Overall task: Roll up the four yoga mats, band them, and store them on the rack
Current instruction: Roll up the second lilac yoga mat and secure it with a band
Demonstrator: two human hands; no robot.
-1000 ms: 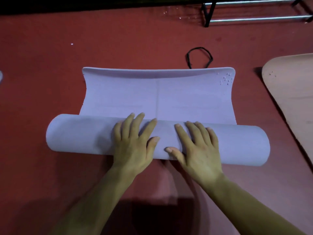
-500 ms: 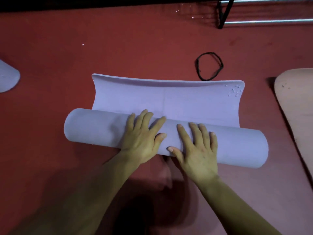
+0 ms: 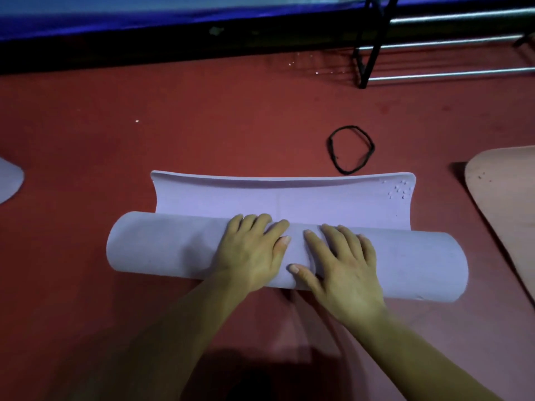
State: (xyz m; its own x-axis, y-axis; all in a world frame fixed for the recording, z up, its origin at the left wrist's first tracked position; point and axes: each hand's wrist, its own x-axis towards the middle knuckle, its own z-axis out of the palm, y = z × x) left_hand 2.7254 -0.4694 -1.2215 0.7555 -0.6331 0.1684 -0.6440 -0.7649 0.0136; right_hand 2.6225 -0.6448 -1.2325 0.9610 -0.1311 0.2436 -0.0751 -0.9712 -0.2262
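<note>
A lilac yoga mat [image 3: 162,247] lies across the red floor, mostly rolled into a thick tube. A short flat strip of it [image 3: 333,202] still stretches away from me, its far edge curling up. My left hand [image 3: 252,253] and my right hand [image 3: 344,264] press flat on top of the roll near its middle, fingers straight and pointing forward. A black elastic band [image 3: 351,149] lies on the floor just beyond the mat's far edge, to the right.
A tan mat [image 3: 506,209] lies flat at the right edge. The corner of another lilac mat [image 3: 8,180] shows at the left edge. The metal rack [image 3: 440,47] with black legs stands at the far right. A dark wall base runs along the back.
The roll has moved forward under both palms, and the flat strip ahead of it has grown shorter. The view has tilted up, so the band and rack sit lower in frame.
</note>
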